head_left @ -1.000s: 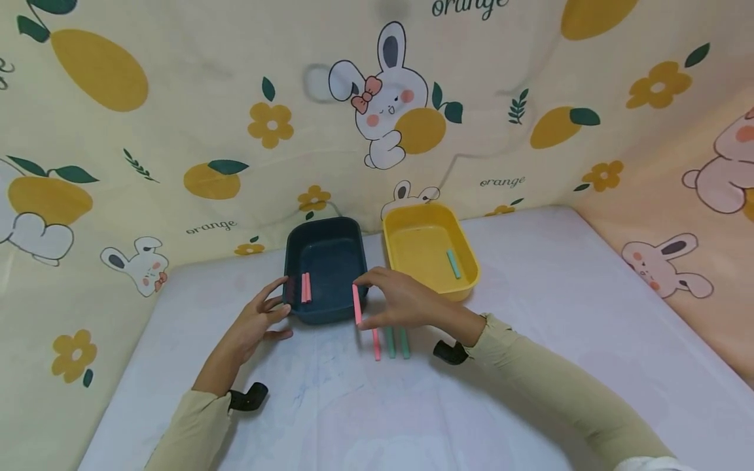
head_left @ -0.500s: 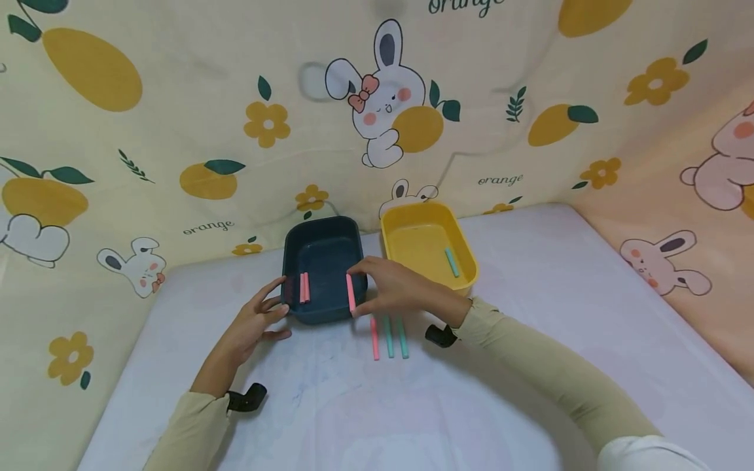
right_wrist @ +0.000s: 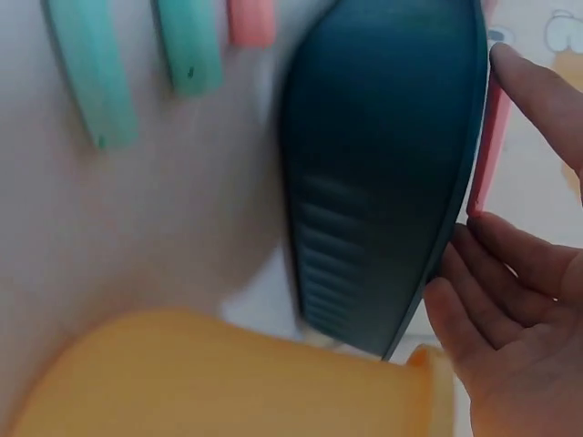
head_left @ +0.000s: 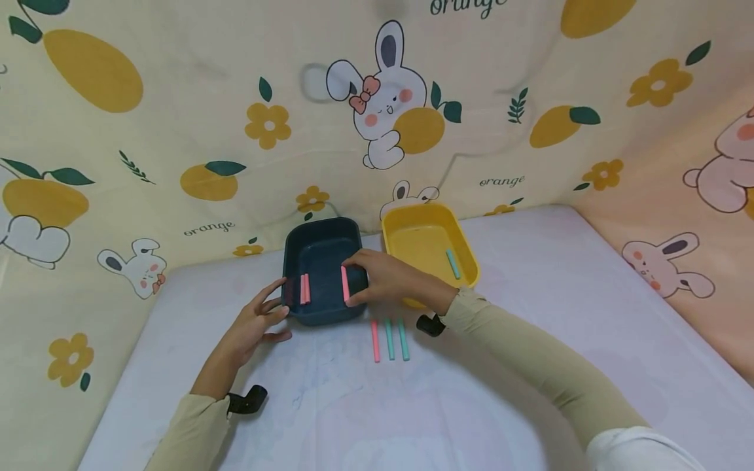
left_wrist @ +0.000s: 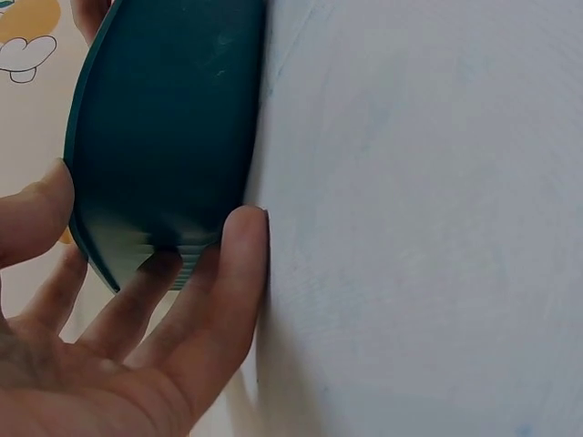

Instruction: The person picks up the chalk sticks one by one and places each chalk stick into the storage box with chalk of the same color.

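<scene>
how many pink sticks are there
4: two pink sticks in the dark bin, one pink stick pinched by the right hand over it, one on the table; others may be hidden.

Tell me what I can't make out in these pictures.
Head view: part of the yellow tray's near side, hidden behind the right hand and wrist.
Left wrist view: the inside of the dark tray, hidden by its own wall.
Right wrist view: the upper ends of the green sticks, cut off by the top edge.
</scene>
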{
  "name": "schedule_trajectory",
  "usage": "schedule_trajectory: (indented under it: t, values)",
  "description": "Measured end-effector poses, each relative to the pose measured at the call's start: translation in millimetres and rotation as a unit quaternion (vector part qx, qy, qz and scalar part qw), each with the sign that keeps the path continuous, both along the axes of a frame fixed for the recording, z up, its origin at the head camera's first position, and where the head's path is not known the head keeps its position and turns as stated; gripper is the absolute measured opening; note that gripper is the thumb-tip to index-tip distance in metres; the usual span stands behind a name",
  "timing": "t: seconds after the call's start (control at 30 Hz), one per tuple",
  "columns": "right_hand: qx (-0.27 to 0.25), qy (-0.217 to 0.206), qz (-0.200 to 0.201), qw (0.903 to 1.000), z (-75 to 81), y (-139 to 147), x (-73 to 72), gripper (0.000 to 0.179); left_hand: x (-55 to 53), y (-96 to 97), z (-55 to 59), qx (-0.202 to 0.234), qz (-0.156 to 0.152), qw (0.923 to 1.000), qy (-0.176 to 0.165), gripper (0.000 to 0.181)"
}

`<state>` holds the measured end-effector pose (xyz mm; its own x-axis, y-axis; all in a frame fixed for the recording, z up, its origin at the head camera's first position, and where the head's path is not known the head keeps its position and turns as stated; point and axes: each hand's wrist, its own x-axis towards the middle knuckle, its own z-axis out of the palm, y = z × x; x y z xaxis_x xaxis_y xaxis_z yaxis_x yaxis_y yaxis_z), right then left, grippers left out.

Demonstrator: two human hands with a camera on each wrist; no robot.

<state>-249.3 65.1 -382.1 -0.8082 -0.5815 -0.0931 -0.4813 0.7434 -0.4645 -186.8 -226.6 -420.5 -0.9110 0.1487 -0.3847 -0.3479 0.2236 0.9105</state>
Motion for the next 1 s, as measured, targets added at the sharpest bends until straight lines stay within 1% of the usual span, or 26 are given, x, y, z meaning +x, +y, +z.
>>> schedule_trajectory:
  t: [0.2,0.33,0.47,0.83,1.0]
  values:
    - [0.018,0.0,0.005,0.9998,2.1,-3,-13.0,0.08,0.1,-1.2,0.5,0.001,-0.001,1.0,0.006,0.069]
    - [0.026,0.0,0.011,0.9996,3.2,-5,-19.2,0.08,-0.3,-0.3,-0.5,-0.001,0.0,1.0,0.002,0.07]
    - [0.031,0.01,0.018,0.9993,3.1,-9,-23.8,0.079,-0.8,-0.4,-1.7,-0.002,0.001,1.0,0.003,0.069]
    - [0.033,0.008,0.032,0.9989,-2.1,-32,-25.2,0.078,1.7,-3.4,-3.3,0.002,-0.003,1.0,0.005,0.069]
    - [0.051,0.011,0.049,0.9974,-5.8,-45,-25.3,0.076,1.1,-2.7,-3.1,0.007,-0.002,1.0,0.005,0.068]
